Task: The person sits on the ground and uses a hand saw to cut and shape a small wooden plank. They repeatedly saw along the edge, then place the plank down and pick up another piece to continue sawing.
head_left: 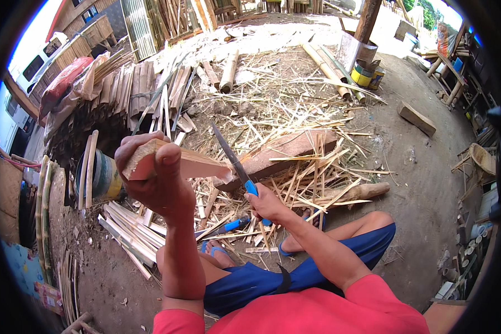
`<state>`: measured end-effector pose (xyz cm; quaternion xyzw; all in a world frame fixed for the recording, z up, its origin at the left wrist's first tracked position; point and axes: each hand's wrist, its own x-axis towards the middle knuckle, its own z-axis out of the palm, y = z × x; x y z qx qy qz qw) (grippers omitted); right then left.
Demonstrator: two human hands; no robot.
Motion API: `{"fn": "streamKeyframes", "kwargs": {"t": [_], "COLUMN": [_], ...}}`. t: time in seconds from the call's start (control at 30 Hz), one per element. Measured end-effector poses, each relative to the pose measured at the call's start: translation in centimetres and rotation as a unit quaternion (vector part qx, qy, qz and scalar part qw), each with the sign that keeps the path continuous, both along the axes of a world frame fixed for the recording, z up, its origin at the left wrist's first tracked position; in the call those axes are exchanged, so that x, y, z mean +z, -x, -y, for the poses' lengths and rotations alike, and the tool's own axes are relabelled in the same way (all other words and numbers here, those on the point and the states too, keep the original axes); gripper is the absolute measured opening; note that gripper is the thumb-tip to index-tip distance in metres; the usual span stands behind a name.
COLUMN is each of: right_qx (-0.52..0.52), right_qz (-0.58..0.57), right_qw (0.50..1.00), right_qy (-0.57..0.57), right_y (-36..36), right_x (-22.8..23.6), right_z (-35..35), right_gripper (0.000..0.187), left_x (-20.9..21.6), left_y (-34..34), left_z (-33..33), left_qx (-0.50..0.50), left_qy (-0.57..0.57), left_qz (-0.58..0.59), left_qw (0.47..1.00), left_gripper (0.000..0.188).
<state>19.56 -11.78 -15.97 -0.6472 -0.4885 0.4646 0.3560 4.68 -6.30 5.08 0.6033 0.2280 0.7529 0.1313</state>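
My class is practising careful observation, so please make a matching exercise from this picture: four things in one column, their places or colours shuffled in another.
Column one:
1. Long-bladed knife
2. Shorts
3. Split bamboo piece
4. Thick brown timber

Column two:
A. Dark blue
B. Lying amid bamboo strips
C. In the left hand
D. In the right hand

Pairs: 1-D, 2-A, 3-C, 4-B

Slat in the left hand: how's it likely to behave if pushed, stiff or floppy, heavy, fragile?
The slat is probably stiff: it juts from the left hand without visible sag. Likely fairly light, since one raised hand supports it. Its far end looks ragged, so that might splinter if pushed.
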Motion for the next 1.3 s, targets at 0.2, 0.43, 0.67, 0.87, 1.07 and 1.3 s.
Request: {"fn": "streamKeyframes", "kwargs": {"t": [0.2,0.43,0.67,0.87,1.07,1.3], "right_qx": [0.021,0.026,0.02,0.035,0.046,0.019], "right_qz": [0.09,0.141,0.161,0.159,0.112,0.255], "right_qw": [0.959,0.99,0.967,0.985,0.967,0.966], "right_qy": [-0.27,-0.005,-0.196,-0.054,-0.225,0.037], "right_y": [2.1,1.9,2.8,3.2,3.3,0.5], "right_x": [7.3,8.8,6.2,4.2,8.1,-5.2], "right_z": [4.3,1.7,3.3,0.3,3.2,-1.7], "right_gripper": [0.033,0.029,0.03,0.027,0.033,0.026], "left_x": [-0.8,-1.2,-1.2,0.0,-1.5,-2.2], "left_y": [1.9,2.0,2.8,3.7,3.7,4.3], "left_z": [-1.7,-0.3,-1.1,-1.7,-1.3,0.0], "left_qx": [-0.016,-0.017,0.025,-0.045,-0.184,-0.177], "left_qy": [0.002,-0.008,0.024,0.097,0.074,0.053], "left_qz": [0.027,0.035,0.043,0.069,0.055,0.101], "left_qw": [1.0,0.999,0.998,0.992,0.979,0.978], "left_gripper": [0.047,0.046,0.045,0.046,0.05,0.053]}}
